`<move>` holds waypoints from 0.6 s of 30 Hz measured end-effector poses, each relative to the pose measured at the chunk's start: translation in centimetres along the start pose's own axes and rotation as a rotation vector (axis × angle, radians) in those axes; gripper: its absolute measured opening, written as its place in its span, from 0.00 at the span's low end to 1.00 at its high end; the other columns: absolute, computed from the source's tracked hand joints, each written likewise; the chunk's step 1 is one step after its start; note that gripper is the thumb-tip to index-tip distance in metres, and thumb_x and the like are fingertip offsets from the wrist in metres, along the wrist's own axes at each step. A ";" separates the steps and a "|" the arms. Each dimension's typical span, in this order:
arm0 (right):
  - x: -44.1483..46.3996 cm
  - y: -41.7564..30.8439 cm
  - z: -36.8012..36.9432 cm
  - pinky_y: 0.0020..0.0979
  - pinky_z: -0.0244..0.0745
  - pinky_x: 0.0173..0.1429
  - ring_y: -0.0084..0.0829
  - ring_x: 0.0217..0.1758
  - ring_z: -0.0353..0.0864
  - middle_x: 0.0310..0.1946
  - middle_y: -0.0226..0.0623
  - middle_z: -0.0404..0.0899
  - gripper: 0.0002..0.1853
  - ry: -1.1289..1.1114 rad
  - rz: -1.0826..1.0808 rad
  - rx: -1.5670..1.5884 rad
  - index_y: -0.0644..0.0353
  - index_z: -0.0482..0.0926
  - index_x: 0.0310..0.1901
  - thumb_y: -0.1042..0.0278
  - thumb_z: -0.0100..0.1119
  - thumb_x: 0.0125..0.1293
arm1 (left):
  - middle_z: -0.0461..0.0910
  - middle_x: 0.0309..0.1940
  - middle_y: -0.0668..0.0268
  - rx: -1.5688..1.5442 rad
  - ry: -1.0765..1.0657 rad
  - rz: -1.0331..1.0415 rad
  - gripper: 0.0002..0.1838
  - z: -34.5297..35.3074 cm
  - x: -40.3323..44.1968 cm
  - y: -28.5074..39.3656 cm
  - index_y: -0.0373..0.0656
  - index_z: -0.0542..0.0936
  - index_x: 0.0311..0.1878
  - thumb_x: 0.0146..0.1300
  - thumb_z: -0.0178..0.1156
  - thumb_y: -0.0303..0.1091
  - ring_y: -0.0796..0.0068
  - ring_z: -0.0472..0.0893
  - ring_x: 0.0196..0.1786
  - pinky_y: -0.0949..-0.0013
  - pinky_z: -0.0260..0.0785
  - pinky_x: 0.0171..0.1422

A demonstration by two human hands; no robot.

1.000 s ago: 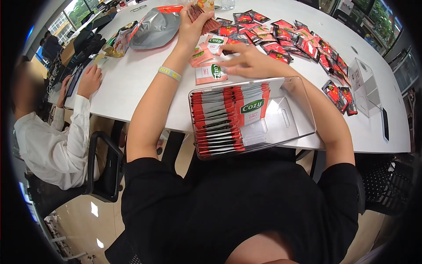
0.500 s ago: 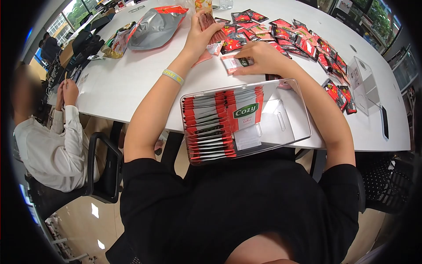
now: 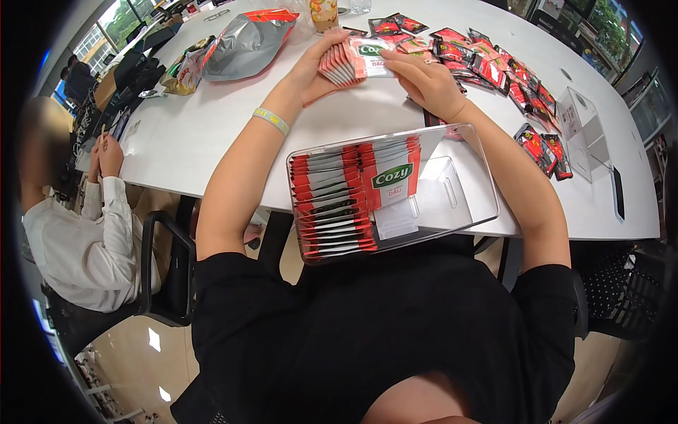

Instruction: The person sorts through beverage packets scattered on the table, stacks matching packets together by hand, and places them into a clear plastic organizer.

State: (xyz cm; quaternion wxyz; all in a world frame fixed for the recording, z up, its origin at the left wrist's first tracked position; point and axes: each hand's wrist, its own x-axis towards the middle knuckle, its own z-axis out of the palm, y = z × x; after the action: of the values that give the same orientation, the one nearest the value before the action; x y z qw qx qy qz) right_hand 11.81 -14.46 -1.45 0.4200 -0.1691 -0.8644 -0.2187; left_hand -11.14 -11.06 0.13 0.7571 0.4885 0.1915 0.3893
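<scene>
My left hand (image 3: 311, 76) is closed around a fanned stack of red-and-white tea sachets (image 3: 337, 68), over the table. At the front of that stack is a sachet with a green Cozy label (image 3: 371, 58). The fingers of my right hand (image 3: 432, 86) pinch its right edge. Nearer my body, a clear plastic box (image 3: 453, 185) stands tilted at the table's edge. Inside it, a column of sachets (image 3: 328, 205) fills the left side, and a Cozy sachet (image 3: 393, 177) faces up beside them. The box's right part shows bare plastic.
Loose red and black sachets (image 3: 487, 69) lie piled behind my right hand. A silver pouch (image 3: 247, 46), a patterned cup (image 3: 323, 14) and a clear stand (image 3: 583, 131) are on the table (image 3: 176, 159). A person in a white top (image 3: 85, 244) sits at left.
My right hand has lifted the Cozy sachet from near the tabletop up and left to the stack's front. My left hand has turned the stack so its edges fan toward me.
</scene>
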 end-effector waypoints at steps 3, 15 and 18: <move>0.0 0.0 0.6 0.25 0.77 0.36 0.31 0.45 0.80 0.52 0.33 0.75 0.19 -0.037 -0.054 -0.027 0.58 0.74 0.47 0.71 0.60 0.51 | 0.76 0.45 0.59 -0.049 -0.047 0.008 0.24 2.1 -0.2 -0.7 0.38 0.68 0.55 0.63 0.52 0.47 0.67 0.78 0.45 0.57 0.72 0.52; 1.8 -0.8 1.5 0.34 0.72 0.49 0.38 0.57 0.71 0.55 0.39 0.71 0.22 -0.051 0.110 0.047 0.56 0.73 0.51 0.63 0.58 0.52 | 0.72 0.50 0.54 0.145 0.193 0.302 0.26 0.7 -0.5 3.1 0.43 0.65 0.59 0.59 0.55 0.44 0.59 0.75 0.52 0.52 0.67 0.59; 2.4 -0.6 3.0 0.37 0.70 0.54 0.39 0.58 0.70 0.55 0.41 0.70 0.19 -0.207 0.052 0.214 0.53 0.76 0.48 0.60 0.56 0.54 | 0.72 0.49 0.53 -0.010 0.363 0.475 0.24 -1.3 -0.8 4.8 0.42 0.68 0.55 0.59 0.55 0.44 0.56 0.75 0.51 0.48 0.67 0.59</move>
State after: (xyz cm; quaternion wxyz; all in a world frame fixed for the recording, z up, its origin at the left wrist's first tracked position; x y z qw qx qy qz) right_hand 8.13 -13.13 -1.36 0.3498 -0.1673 -0.9168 -0.0958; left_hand -14.45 -9.79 3.74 0.6006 0.4384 0.2021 0.6373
